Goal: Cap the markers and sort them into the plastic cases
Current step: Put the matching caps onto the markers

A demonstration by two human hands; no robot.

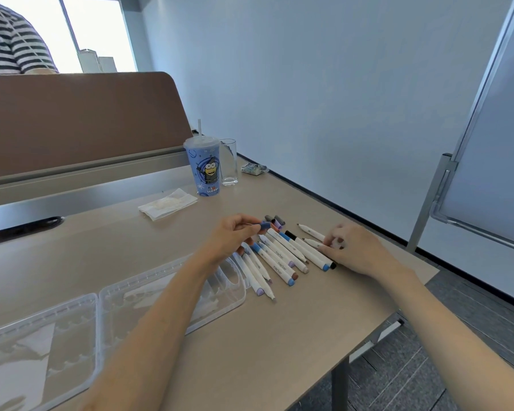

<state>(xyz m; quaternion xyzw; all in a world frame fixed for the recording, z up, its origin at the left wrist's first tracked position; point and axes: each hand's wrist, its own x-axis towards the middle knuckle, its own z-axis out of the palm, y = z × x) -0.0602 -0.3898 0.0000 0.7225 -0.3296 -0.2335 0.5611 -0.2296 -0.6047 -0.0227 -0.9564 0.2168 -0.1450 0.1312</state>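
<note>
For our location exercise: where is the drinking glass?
In the head view, the glass stands far centre on the table, just right of the blue cup.

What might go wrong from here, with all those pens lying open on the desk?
Several markers lie uncapped; the right hand, pinching a white marker among them, may get inked or smear the table. The blue cap pinched by the left hand could end up on a wrong-coloured marker, since loose caps sit mixed beyond the row. Round markers near the table's right edge might roll off.
</note>
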